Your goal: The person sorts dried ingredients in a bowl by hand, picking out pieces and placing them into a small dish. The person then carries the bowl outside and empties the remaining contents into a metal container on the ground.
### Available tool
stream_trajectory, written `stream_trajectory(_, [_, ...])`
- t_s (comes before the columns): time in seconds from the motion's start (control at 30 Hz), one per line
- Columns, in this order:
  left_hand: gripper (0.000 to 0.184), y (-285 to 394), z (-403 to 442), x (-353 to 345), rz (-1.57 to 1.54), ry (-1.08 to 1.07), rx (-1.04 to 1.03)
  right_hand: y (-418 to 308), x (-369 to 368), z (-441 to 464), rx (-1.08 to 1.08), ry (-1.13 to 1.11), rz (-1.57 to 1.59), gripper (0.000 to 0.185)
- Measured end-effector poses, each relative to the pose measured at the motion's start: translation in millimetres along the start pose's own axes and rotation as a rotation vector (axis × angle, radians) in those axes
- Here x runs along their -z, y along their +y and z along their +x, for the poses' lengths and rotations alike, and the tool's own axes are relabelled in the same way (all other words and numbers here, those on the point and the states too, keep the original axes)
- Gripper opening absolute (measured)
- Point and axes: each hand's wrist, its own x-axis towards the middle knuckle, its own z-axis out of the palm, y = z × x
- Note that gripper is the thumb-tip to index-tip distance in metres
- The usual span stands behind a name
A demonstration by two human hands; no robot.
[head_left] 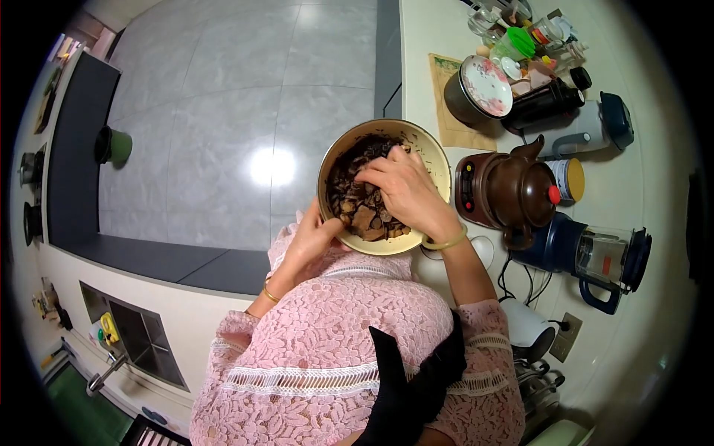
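A round cream-coloured bowl (pixel 433 152) holds dark and light brown pieces (pixel 364 215), with small dark bits clinging to its inner wall. My left hand (pixel 316 236) grips the bowl's near left rim, thumb over the edge and the other fingers partly hidden beneath. Inside the bowl, my right hand (pixel 405 186) reaches over from the right, its fingers bent and spread among the dark pieces. Its fingertips are partly hidden, and I cannot make out whether they hold a piece.
On the counter (pixel 416 44) at the right stand a lidded pot (pixel 465 104), a brown teapot (pixel 524 186), a blender (pixel 602 256) and several jars. A sink (pixel 137 334) lies at the lower left. A green bin (pixel 117 146) stands on the grey floor (pixel 216 126).
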Motion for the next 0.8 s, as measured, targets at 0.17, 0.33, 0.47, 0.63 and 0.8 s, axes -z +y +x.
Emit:
stream_trajectory(0.17, [0.046,-2.2,3.4,1.2,-0.063,0.014,0.081,1.1,13.6,-24.9,-0.095,0.041,0.044,0.023])
stream_trajectory(0.33, [0.047,-6.9,9.3,3.6,-0.009,-0.009,0.084,8.8,20.3,-32.0,-0.169,0.158,0.086,0.017])
stream_trajectory(0.47, [0.049,-4.2,7.4,0.7,-0.032,-0.023,0.066,11.3,21.5,-20.7,-0.169,0.263,0.074,0.022])
stream_trajectory(0.63, [0.054,0.9,3.3,-2.3,0.089,-0.040,-0.010,17.0,9.7,-1.3,-0.134,0.254,0.030,0.030])
stream_trajectory(0.8, [0.058,-1.4,1.9,-1.6,0.111,-0.020,-0.059,13.6,2.1,10.2,-0.148,-0.011,-0.018,0.031])
